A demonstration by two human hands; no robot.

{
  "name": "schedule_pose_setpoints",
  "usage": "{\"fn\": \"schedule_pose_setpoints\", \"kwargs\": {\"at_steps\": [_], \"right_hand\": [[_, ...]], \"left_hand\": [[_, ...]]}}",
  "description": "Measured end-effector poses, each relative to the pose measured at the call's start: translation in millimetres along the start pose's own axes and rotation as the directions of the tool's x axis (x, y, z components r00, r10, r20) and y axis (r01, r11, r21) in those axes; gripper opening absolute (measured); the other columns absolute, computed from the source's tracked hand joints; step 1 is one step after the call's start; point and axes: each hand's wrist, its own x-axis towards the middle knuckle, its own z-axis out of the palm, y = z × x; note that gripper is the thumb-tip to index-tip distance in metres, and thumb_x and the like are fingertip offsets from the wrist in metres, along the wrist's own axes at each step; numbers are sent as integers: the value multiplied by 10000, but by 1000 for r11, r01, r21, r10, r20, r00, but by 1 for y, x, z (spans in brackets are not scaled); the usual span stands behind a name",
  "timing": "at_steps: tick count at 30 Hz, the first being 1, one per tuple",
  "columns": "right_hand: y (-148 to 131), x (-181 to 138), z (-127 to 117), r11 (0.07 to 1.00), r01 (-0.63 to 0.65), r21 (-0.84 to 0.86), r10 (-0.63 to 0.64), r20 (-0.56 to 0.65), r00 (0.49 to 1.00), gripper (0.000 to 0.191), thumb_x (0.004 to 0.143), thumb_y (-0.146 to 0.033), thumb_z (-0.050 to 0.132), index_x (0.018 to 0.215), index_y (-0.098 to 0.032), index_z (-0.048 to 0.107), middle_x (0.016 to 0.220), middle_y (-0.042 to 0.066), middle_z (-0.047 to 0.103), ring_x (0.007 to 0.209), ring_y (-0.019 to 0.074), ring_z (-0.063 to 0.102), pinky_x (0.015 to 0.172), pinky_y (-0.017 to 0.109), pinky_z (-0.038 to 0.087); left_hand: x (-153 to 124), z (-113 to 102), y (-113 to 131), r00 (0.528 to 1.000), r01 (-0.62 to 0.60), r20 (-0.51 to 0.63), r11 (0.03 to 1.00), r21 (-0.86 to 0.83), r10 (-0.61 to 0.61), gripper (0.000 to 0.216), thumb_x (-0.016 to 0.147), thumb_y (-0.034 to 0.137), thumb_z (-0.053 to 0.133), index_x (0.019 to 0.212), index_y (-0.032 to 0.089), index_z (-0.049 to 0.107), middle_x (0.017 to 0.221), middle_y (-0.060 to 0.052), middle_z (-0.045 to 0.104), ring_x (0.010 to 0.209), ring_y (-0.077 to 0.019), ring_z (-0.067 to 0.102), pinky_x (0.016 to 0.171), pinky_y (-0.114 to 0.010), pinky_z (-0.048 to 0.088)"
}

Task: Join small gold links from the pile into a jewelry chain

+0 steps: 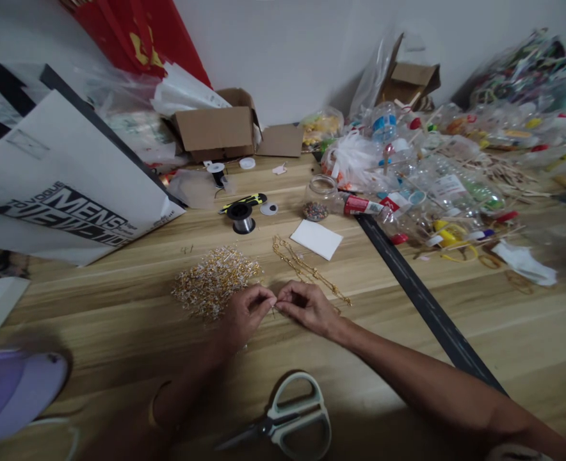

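Note:
My left hand (244, 314) and my right hand (306, 306) meet fingertip to fingertip over the wooden table (120, 307). Both are pinched shut on something tiny between them that I cannot make out. Just left of my left hand lies a heap of small gold and white pin-like pieces (213, 282). A thin gold chain (307, 269) runs from behind my right hand toward the back. White-handled scissors (287, 419) lie near my forearms at the front edge.
A wire spool (241, 218), a yellow-black utility knife (244, 202), a glass jar of beads (319, 198) and a white card (316, 239) lie behind the chain. Bottles and bags (431, 186) crowd the right; a printed bag (66, 186) and cardboard box (218, 128) stand left.

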Motion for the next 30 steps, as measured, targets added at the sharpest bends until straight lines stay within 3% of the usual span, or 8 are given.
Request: {"fn": "schedule_pose_setpoints", "kwargs": {"at_steps": [14, 21, 30], "right_hand": [[-5, -1, -1, 993, 8, -118, -9, -10, 1000, 87, 806, -211, 578, 768, -135, 599, 618, -24, 524, 552, 76, 457, 515, 179, 342], [-5, -1, -3, 991, 25, -132, -24, 3, 1000, 109, 825, -225, 563, 775, -135, 600, 620, -25, 513, 561, 79, 444, 516, 184, 327], [-5, 1, -4, 1000, -4, -11, 4, 6, 1000, 174, 846, -306, 553, 783, -146, 583, 618, -22, 478, 570, 93, 421, 522, 206, 324]], "left_hand": [[0, 4, 3, 998, -34, -50, 999, 15, 35, 115, 785, 232, 582, 710, 153, 620, 679, -4, 605, 656, -123, 563, 626, -220, 426], [0, 4, -2, 998, 23, -56, 999, -49, -26, 121, 775, 250, 593, 715, 151, 629, 676, -5, 613, 659, -124, 564, 631, -221, 432], [3, 2, 3, 980, 191, -15, 964, -187, -197, 110, 676, 249, 671, 694, 144, 647, 657, -15, 651, 628, -132, 580, 604, -228, 448]]}}
